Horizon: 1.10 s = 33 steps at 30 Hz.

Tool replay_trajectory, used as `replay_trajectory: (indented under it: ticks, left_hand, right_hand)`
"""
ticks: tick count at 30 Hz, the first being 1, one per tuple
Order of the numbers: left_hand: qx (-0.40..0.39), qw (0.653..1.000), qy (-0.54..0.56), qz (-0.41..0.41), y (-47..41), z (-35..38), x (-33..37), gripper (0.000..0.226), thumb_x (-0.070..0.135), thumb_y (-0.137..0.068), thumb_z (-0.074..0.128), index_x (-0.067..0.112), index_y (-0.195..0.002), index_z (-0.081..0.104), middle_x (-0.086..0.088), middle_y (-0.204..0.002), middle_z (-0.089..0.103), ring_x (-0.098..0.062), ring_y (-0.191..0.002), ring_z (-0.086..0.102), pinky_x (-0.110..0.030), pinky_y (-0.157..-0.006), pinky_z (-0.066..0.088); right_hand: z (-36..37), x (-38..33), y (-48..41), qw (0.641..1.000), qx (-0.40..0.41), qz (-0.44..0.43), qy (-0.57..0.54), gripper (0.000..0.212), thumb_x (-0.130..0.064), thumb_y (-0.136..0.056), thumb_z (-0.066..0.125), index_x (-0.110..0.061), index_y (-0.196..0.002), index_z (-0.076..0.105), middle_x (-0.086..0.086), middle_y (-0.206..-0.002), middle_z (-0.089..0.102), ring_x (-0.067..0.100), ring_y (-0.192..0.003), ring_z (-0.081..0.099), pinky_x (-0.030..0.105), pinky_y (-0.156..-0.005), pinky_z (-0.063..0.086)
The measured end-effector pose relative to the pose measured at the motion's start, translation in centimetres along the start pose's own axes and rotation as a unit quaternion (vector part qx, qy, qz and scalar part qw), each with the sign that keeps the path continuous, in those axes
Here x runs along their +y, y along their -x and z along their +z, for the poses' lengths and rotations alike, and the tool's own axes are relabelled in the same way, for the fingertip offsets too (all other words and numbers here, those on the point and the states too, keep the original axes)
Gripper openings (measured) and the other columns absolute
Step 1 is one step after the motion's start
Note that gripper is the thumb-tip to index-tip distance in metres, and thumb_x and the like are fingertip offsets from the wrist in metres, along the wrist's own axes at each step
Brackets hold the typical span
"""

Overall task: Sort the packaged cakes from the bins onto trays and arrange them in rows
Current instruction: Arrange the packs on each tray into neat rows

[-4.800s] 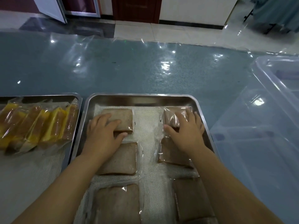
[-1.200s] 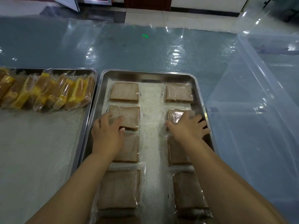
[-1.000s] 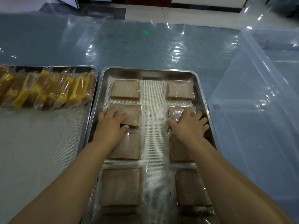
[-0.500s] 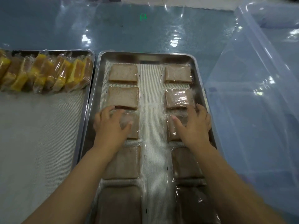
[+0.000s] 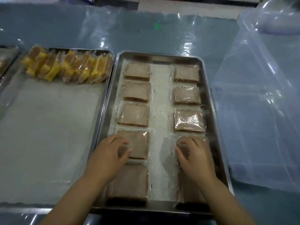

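Well, from the head camera you have the steel tray (image 5: 159, 54) straight ahead. The brown cakes (image 5: 137, 72) lie flat on its mesh liner (image 5: 160, 98) in two columns, five deep on each side, with a bare strip between. Your left hand (image 5: 108, 153) sits on the fourth cake of the left column (image 5: 140, 143), fingers bent and close together, thumb opposite them, nipping the wrapper at its near left corner. Your right hand (image 5: 194, 157) does the same on the fourth cake of the right column (image 5: 184, 151) and covers most of it; blur hides how firmly either hand grips. Expect these slices to be light, soft and easily dented, and their clear film to be slick, so it may slide on the liner. Take each by two opposite edges, or nudge it with flat fingers, rather than squeezing the middle. Left of the steel tray, yellow cakes (image 5: 69, 69) stand on edge at the far end of a second tray (image 5: 90, 50); right of it is a clear bin (image 5: 259, 111).
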State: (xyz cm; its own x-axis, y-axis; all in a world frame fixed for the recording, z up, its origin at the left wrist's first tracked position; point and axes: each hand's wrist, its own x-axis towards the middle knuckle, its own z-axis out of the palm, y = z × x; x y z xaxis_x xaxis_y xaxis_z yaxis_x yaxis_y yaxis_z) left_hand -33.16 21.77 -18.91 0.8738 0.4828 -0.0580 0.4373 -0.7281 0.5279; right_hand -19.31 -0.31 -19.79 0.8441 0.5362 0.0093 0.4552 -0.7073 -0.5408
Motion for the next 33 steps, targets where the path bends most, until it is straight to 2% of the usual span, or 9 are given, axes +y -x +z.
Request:
replay_trajectory:
  ticks: [2,6,12,16,19,22,26,31,33]
  left_hand:
    - [-0.002,1.0,-0.002,-0.019,0.5,-1.0,-1.0,0.022,0.038,-0.085,0.065,0.024,-0.101,0.067,0.017,-0.098,0.051,-0.008,-0.094,0.054,-0.023,-0.078,0.039]
    - [-0.007,1.0,0.002,-0.027,0.7,-3.4,-3.7,0.016,0.04,-0.086,0.061,0.029,-0.097,0.065,0.018,-0.087,0.051,-0.007,-0.085,0.054,-0.024,-0.07,0.041]
    - [-0.004,1.0,0.018,0.0,0.0,-7.6,-9.1,0.011,0.041,-0.088,0.059,0.032,-0.093,0.064,0.02,-0.089,0.055,-0.003,-0.086,0.053,-0.023,-0.071,0.043]
    - [-0.024,1.0,0.009,0.005,-0.9,-11.3,-15.0,0.014,0.044,-0.089,0.055,0.034,-0.095,0.063,0.021,-0.093,0.057,-0.003,-0.09,0.055,-0.024,-0.076,0.045]
    - [-0.03,1.0,0.001,0.002,-1.3,-14.4,-19.6,0.016,0.047,-0.09,0.054,0.035,-0.097,0.061,0.021,-0.095,0.057,-0.001,-0.09,0.054,-0.021,-0.074,0.043]
    - [-0.024,0.999,0.011,-0.02,-2.2,-17.0,-23.8,0.012,0.045,-0.089,0.057,0.035,-0.094,0.062,0.02,-0.093,0.057,-0.001,-0.089,0.056,-0.025,-0.075,0.046]
    - [-0.026,0.998,0.03,-0.047,-4.5,-19.7,-27.7,0.012,0.041,-0.089,0.058,0.031,-0.091,0.064,0.016,-0.092,0.06,-0.004,-0.087,0.058,-0.027,-0.076,0.05]
    - [0.012,0.997,0.063,-0.052,-9.4,-22.3,-30.4,0.018,0.036,-0.09,0.059,0.025,-0.104,0.063,0.01,-0.099,0.06,-0.005,-0.089,0.057,-0.016,-0.069,0.041]
    - [0.032,0.996,0.063,-0.05,-12.0,-23.0,-31.3,0.025,0.033,-0.09,0.06,0.022,-0.113,0.061,0.007,-0.104,0.059,-0.005,-0.089,0.053,-0.017,-0.071,0.039]
  right_hand:
    - [0.4,-1.6,-0.2,1.0,-0.016,-0.002,-0.009,0.021,-0.03,-0.086,0.064,-0.018,-0.103,0.065,-0.007,-0.103,0.059,0.008,-0.091,0.053,0.032,-0.08,0.051]
    - [2.3,-5.0,-1.0,0.998,0.001,-0.048,0.027,0.017,-0.022,-0.08,0.074,-0.012,-0.094,0.07,0.002,-0.091,0.066,0.022,-0.083,0.062,0.033,-0.071,0.05]
    - [5.1,-12.3,-2.4,0.996,0.015,-0.059,0.065,0.016,-0.027,-0.08,0.066,-0.013,-0.085,0.071,0.003,-0.083,0.068,0.027,-0.075,0.064,0.035,-0.063,0.052]
    - [8.0,-18.3,-3.3,0.999,-0.002,-0.003,0.049,0.02,-0.031,-0.089,0.062,-0.017,-0.101,0.068,-0.001,-0.1,0.066,0.023,-0.093,0.061,0.032,-0.073,0.046]
    - [10.5,-22.7,-4.0,0.999,-0.018,0.002,0.047,0.02,-0.035,-0.091,0.058,-0.02,-0.104,0.065,-0.006,-0.099,0.061,0.018,-0.095,0.059,0.024,-0.071,0.034]
    - [13.1,-26.7,-5.6,0.998,-0.032,-0.015,0.048,0.027,-0.039,-0.091,0.057,-0.019,-0.109,0.064,-0.003,-0.103,0.064,0.019,-0.097,0.059,0.03,-0.078,0.046]
    - [15.4,-31.2,-8.0,0.997,-0.054,-0.036,0.051,0.03,-0.041,-0.093,0.053,-0.021,-0.115,0.062,-0.007,-0.11,0.062,0.011,-0.097,0.058,0.028,-0.081,0.048]
    - [17.3,-35.3,-13.1,0.993,-0.087,-0.047,0.062,0.032,-0.042,-0.095,0.05,-0.021,-0.117,0.06,-0.007,-0.11,0.062,0.011,-0.099,0.057,0.029,-0.082,0.049]
    - [18.1,-36.7,-15.5,0.992,-0.092,-0.051,0.067,0.032,-0.043,-0.095,0.05,-0.023,-0.118,0.059,-0.008,-0.111,0.061,0.01,-0.099,0.056,0.03,-0.083,0.048]
